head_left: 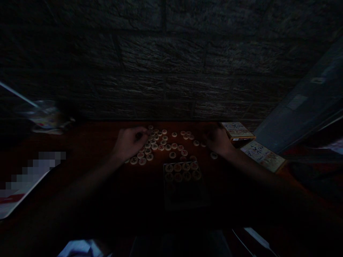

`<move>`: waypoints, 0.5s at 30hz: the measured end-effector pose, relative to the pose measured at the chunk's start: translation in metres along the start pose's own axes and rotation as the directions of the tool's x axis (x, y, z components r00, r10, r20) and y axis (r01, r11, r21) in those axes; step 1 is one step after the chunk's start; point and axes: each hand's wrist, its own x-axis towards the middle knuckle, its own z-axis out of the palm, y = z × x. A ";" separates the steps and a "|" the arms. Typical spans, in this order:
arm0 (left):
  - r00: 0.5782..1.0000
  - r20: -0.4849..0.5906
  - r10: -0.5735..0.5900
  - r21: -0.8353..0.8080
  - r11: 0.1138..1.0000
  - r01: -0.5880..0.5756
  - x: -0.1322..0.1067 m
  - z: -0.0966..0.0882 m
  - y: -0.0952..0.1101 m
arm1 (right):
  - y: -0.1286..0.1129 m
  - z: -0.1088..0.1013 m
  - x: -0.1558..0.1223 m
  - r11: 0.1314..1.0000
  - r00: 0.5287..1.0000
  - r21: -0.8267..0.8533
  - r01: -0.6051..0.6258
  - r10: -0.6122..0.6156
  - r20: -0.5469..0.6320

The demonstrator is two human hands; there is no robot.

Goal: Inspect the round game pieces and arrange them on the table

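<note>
Many round xiangqi pieces [161, 147] with red or black characters lie scattered over a dark reddish wooden table [93, 142]. My left hand [130, 142] is at the left edge of the cluster, its fingers curled and thumb tip close to the fingertips; whether a piece is between them is hidden. Over on the right, my right hand [220, 142] reaches down beside a few loose pieces, its fingers lost in shadow. Between my forearms sits an open box tray [205, 192]. Its far end holds two rows of pieces [185, 166]; the near part is too dark to make out.
Two printed boxes [238, 130] lie right of my right hand, one partly behind my forearm. A plastic cup [44, 114] with a straw stands at the far left, near a pale flat object [32, 182]. A rough stone wall [166, 60] closes off the back.
</note>
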 end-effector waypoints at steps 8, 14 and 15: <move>0.999 0.021 -0.025 0.005 1.000 0.025 0.001 -0.001 -0.002 | -0.011 -0.006 -0.007 0.991 0.993 0.070 0.115 -0.116 0.014; 0.999 0.011 -0.031 -0.016 0.999 0.031 0.001 0.000 -0.001 | -0.012 -0.007 -0.012 0.981 0.986 0.101 0.165 -0.167 0.014; 0.999 -0.002 -0.036 -0.022 0.999 0.036 0.001 -0.001 -0.002 | -0.012 -0.007 -0.012 0.980 0.984 0.100 0.175 -0.177 0.014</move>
